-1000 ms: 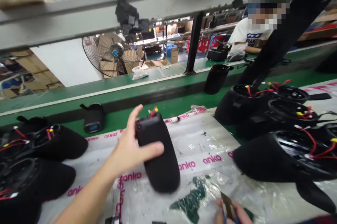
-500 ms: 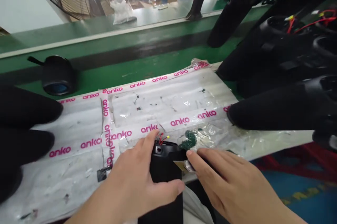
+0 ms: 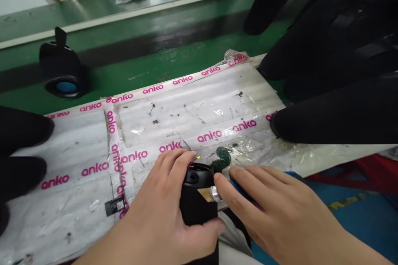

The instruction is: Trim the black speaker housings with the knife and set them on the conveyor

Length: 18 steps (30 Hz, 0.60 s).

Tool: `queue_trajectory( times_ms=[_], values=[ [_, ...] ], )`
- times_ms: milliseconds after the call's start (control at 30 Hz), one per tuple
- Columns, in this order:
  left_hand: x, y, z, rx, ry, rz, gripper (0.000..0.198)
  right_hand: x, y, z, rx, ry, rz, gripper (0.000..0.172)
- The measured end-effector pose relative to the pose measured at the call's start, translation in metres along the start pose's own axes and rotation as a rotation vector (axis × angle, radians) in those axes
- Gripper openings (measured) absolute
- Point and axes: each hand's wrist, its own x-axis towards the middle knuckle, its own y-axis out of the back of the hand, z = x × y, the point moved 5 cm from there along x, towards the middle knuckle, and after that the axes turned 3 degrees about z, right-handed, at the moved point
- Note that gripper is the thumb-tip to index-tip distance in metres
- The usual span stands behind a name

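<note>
My left hand is wrapped round a black cylindrical speaker, its thumb across the front and its fingers at the top end. Red wires with a yellow connector stick out of the speaker's open end. In my right hand is a utility knife with a metal nose and a blue body mostly covered by my fingers. Its blade lies against the speaker's fabric just below the plastic rim. The lower part of the speaker is hidden by my left hand and the picture's edge.
White sheeting with pink-printed tape covers the green bench. More black speakers lie at the right, others at the left. One speaker with a strap sits at the back left. A small black part lies beside my left forearm.
The view has tilted downward. Both hands keep their holds, and the knife's blade has shifted slightly left across the speaker, just under its rim.
</note>
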Motion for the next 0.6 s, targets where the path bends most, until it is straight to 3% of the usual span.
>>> queue_trajectory(
  times_ms=[267,433,600],
  values=[
    [0.003,-0.001,-0.001,-0.172,-0.180,-0.097,0.083,-0.002,-0.006,-0.002,-0.083,-0.005,-0.066,0.046],
    [0.002,-0.004,-0.007,-0.199,-0.074,-0.147,0.077,-0.002,-0.010,-0.003,-0.119,-0.019,-0.111,0.057],
    [0.006,-0.005,0.002,-0.201,-0.042,-0.087,0.071,0.000,-0.013,0.001,-0.075,-0.022,-0.201,0.068]
  ],
)
